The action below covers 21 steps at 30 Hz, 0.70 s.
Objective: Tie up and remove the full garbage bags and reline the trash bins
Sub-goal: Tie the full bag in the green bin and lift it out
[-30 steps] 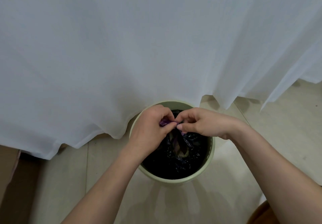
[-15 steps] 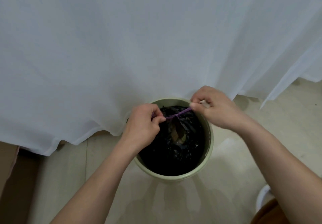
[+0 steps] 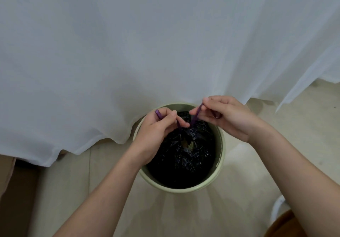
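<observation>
Right now your left hand point(image 3: 156, 131) pinches 1 purple drawstring end point(image 3: 158, 114) between thumb and curled fingers, the tail poking out past your knuckles toward 10 o'clock. Your right hand point(image 3: 226, 117) pinches the other strand point(image 3: 196, 114) the same way, its fingers curled close at 1 o'clock of the bag's neck. Both strands run down to 1 gathered point, so you likely hold them raised and apart to cinch the mouth or start a knot. The black garbage bag point(image 3: 184, 155) sits inside the pale green bin point(image 3: 219, 155), its mouth puckered but not fully closed. The bin stands on the light floor point(image 3: 248, 190), its 12 o'clock rim under the white curtain point(image 3: 128, 52).
</observation>
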Motion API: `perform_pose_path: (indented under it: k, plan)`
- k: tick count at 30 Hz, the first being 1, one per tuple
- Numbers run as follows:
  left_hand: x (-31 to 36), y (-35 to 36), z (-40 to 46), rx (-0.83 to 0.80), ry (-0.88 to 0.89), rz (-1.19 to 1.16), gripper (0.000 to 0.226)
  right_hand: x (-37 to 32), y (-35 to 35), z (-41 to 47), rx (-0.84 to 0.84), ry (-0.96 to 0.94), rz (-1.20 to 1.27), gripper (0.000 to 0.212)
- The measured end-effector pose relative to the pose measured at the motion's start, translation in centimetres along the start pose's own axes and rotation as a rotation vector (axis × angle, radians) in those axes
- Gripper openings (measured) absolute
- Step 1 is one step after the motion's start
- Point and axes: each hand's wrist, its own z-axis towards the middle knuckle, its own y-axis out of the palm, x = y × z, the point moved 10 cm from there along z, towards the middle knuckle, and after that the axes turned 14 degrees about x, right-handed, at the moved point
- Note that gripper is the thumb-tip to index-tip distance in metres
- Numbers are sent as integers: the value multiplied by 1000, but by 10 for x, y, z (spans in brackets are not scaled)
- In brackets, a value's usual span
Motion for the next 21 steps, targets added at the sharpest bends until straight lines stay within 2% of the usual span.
perform_pose_path:
  k: [2, 5, 10, 14, 19, 21]
  plan:
    - [0, 7, 0, -13, -56, -178, 26, 6, 12, -2, -29, 70, 141, 23]
    - [3, 8, 1, -6, -72, -272, 27, 16, 18, 0, -19, 91, 134, 29]
    - [-14, 0, 5, 74, -124, -45, 36, 29, -9, 8, 149, 140, 30, 28]
    - [-23, -7, 8, 97, -147, 41, 35, 24, 0, 3, 31, 98, -37, 28]
    - [-20, 0, 3, 23, -68, 191, 4, 5, 6, -5, -51, 13, 2, 23]
    - [-15, 7, 1, -17, -7, 249, 9, -2, 12, -7, -82, -26, 47, 25]
